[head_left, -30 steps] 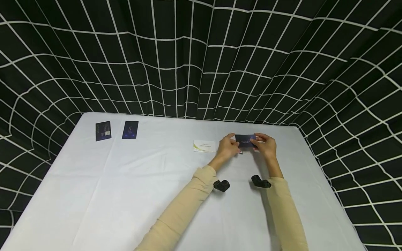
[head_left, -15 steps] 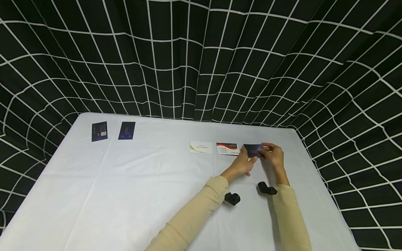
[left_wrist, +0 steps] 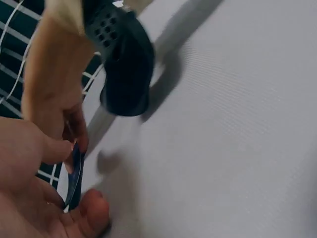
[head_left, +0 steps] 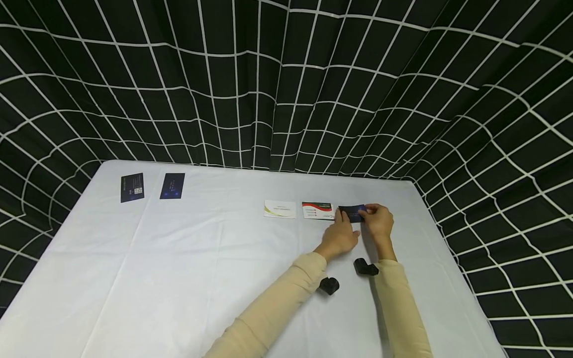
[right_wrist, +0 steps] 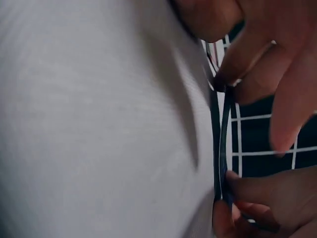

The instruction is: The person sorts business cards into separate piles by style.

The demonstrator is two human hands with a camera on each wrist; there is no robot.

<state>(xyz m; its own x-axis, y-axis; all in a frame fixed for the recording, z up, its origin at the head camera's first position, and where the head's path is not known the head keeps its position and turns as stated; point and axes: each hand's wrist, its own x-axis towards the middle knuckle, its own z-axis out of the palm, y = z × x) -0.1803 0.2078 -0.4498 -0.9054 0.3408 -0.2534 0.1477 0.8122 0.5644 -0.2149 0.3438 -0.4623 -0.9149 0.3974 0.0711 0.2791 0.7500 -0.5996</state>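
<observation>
In the head view a dark blue business card (head_left: 352, 213) lies at the right end of a row of cards on the white table. My right hand (head_left: 378, 222) pinches its right end between thumb and fingers. The left hand (head_left: 340, 237) reaches in from the front with fingers extended, their tips touching the card's left end; its thumb points away from the card. Seen edge-on in the right wrist view, the dark card (right_wrist: 225, 144) shows two thin dark edges close together. Beside it on the left is a white business card (head_left: 318, 211) with a red and dark green band.
A white card (head_left: 280, 209) with a yellow-green curve lies further left in the row. Two dark cards, one with a QR code (head_left: 132, 188) and one plain blue (head_left: 172, 186), lie at the table's far left. A black grid curtain (head_left: 250, 89) stands behind.
Both hands have brought the dark blue card down to the right of the red-banded card, uncovering that card. The left fingers have loosened from a pinch and straightened at its left end.
</observation>
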